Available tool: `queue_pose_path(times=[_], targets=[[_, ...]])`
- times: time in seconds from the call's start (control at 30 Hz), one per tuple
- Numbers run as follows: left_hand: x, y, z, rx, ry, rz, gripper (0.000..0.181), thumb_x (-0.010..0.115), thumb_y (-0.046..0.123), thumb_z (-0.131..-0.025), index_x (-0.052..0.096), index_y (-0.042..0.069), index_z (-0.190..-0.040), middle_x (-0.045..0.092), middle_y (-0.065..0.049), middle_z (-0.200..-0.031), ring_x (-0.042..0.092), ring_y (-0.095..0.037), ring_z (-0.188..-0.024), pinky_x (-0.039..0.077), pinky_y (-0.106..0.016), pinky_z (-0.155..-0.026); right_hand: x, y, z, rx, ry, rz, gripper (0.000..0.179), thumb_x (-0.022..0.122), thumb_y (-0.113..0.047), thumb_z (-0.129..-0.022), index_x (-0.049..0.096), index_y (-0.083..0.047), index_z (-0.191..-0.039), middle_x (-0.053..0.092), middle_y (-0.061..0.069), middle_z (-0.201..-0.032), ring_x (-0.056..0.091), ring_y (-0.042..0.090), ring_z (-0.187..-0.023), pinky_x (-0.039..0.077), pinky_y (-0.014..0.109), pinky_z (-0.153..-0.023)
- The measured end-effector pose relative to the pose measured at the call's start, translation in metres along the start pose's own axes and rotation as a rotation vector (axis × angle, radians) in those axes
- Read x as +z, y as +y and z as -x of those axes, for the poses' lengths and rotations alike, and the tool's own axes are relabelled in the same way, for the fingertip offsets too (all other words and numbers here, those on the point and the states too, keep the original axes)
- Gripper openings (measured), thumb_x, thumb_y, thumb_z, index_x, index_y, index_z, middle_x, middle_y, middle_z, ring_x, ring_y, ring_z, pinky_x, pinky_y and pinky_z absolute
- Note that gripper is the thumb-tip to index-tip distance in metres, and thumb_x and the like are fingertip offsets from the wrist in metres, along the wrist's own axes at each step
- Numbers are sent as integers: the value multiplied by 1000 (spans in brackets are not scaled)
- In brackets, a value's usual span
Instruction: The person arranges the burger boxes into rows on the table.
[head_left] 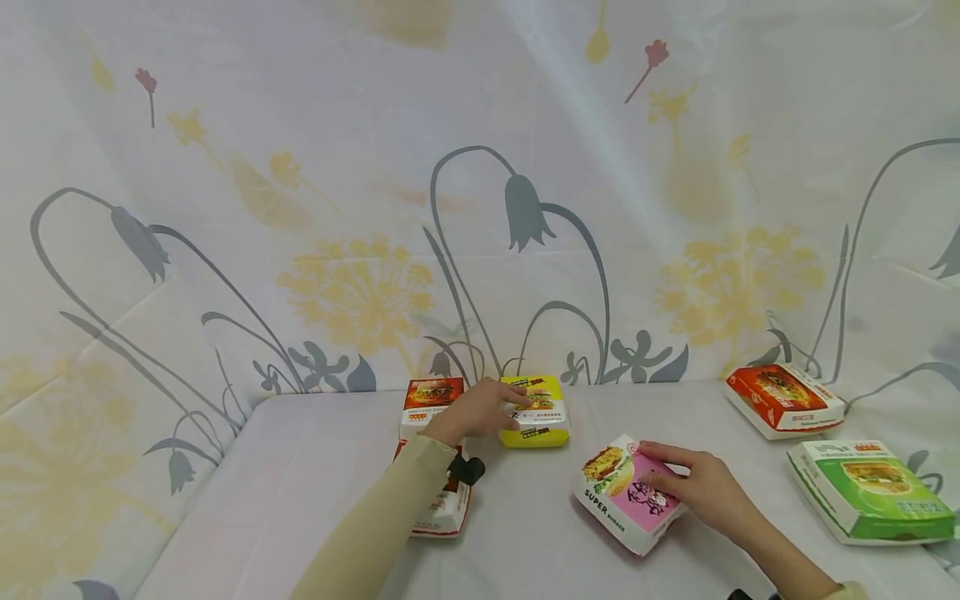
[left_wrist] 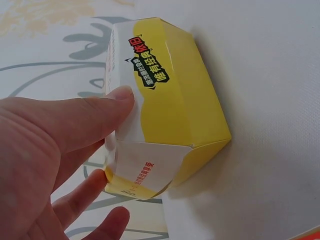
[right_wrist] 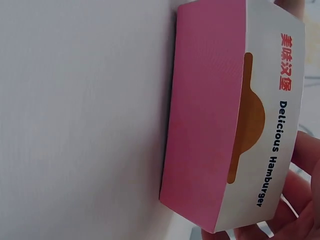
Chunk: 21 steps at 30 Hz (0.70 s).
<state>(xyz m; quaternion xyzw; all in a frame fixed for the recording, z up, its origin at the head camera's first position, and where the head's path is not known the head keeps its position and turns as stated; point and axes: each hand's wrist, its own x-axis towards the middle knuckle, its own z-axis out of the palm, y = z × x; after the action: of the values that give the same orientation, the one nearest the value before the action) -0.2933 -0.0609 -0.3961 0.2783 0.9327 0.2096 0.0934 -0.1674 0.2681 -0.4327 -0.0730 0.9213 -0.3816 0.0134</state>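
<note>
My left hand (head_left: 486,408) reaches to a yellow and white burger box (head_left: 553,435) standing at the middle back. In the left wrist view its thumb (left_wrist: 107,110) touches the printed lid edge, and two loosely extended fingertips show by the near corner. My right hand (head_left: 701,483) holds a pink and white burger box (head_left: 611,500), set at an angle nearer the front. Its thumb lies over the lid and a finger reaches the far edge. In the right wrist view more fingers show along the side of the pink box (right_wrist: 205,115).
Left of the yellow box stands a red and white burger box (head_left: 431,393). Another red one (head_left: 442,521) sits in front of it, partly behind the left sleeve. At right are a red box (head_left: 787,400) and a green box (head_left: 870,492). A flower-patterned cloth (head_left: 480,100) hangs behind.
</note>
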Motion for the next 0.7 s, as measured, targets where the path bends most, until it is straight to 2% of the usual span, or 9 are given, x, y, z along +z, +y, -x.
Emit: queue_pose_path(times=[0.17,0.4,0.7], targets=[[-1,1,1,4,2,-19,42,76,20,-89,68,25,-130,52,9,-146,40,-22,-139,36,-40,-110,15,-12,-3,-12,5,-18,54,76,-38,-88,66,-8,-132,60,14,-136,50,43,-128,48,55,-95],[-1,1,-1,31,18,-54,42,76,22,-89,68,24,-130,53,9,-145,43,-23,-135,37,-40,-109,34,-25,-8,13,13,-73,53,78,-34,-86,66,-10,-131,60,12,-137,49,41,-131,47,54,-98],[-1,4,-1,21,36,-81,43,78,23,-88,69,24,-129,55,8,-142,48,-23,-130,41,-40,-105,54,-41,-15,-23,28,-109,48,79,-32,-85,70,-11,-127,63,7,-134,51,37,-130,46,52,-100]])
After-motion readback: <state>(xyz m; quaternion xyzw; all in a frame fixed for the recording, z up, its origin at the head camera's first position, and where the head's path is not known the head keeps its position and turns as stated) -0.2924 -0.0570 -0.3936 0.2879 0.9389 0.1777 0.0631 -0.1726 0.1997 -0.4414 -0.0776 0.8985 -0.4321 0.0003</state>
